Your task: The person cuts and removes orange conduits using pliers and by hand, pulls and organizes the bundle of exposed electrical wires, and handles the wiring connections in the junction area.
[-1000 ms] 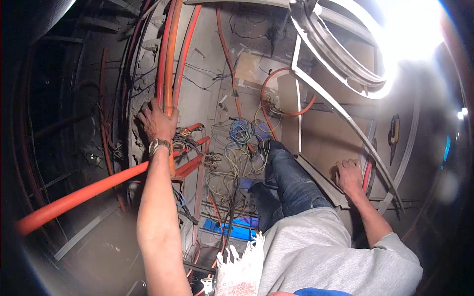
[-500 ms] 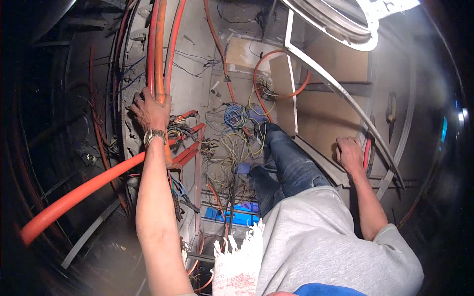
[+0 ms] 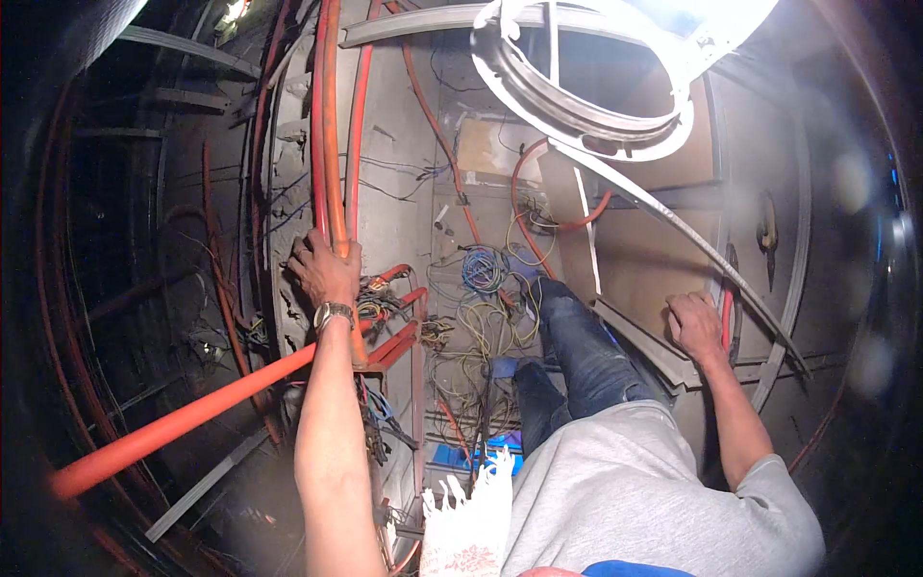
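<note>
My left hand (image 3: 330, 274), a watch on its wrist, is closed around the orange conduits (image 3: 334, 163) that run up along the rough concrete edge (image 3: 291, 135). Below that wrist, a thick orange conduit (image 3: 183, 423) slants toward the lower left. Shorter orange conduit ends (image 3: 396, 341) and bundles of loose wires (image 3: 380, 300) are just right of the wrist. My right hand (image 3: 694, 322) rests at the side of a brown board (image 3: 635, 250), fingers curled in, beside a red conduit (image 3: 727, 313). What lies under those fingers is hidden.
A round white frame (image 3: 586, 135) hangs overhead by a bright light. From it a long white strip (image 3: 673, 216) slants down right. Pliers (image 3: 767, 236) are at the far right. Coiled blue wire (image 3: 483, 272) and tangled yellow wires (image 3: 481, 327) lie below, near my legs (image 3: 586, 337).
The whole view has shifted, so things appear lower and further right, and more of the round white frame shows. Both hands keep their places on the conduits and beside the board.
</note>
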`<action>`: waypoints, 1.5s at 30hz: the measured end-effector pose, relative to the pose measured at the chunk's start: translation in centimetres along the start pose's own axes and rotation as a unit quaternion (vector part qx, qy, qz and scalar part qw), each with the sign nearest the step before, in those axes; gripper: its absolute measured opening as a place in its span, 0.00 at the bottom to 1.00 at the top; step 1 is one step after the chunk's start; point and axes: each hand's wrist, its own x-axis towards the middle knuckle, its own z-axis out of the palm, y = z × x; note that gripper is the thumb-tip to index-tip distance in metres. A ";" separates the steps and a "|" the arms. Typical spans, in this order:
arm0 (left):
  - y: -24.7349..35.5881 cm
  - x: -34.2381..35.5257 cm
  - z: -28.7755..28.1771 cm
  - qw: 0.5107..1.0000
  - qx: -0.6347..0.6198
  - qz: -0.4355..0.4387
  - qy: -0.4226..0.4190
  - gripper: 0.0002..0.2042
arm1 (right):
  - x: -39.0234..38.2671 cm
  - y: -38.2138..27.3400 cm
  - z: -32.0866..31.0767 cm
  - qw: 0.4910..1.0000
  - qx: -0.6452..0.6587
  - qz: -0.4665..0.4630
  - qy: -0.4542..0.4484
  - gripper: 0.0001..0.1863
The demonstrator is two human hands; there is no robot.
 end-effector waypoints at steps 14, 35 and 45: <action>0.8 0.8 0.1 0.997 0.054 0.049 -0.011 0.32 | -0.5 1.8 0.5 0.999 0.034 0.004 -0.007 0.10; -0.4 1.3 1.5 0.994 -0.050 0.095 0.019 0.30 | -0.5 2.7 0.4 0.998 0.051 0.016 -0.021 0.10; -0.3 1.2 1.0 0.996 -0.012 0.093 0.012 0.30 | -0.3 2.8 0.7 0.997 0.065 0.019 -0.038 0.11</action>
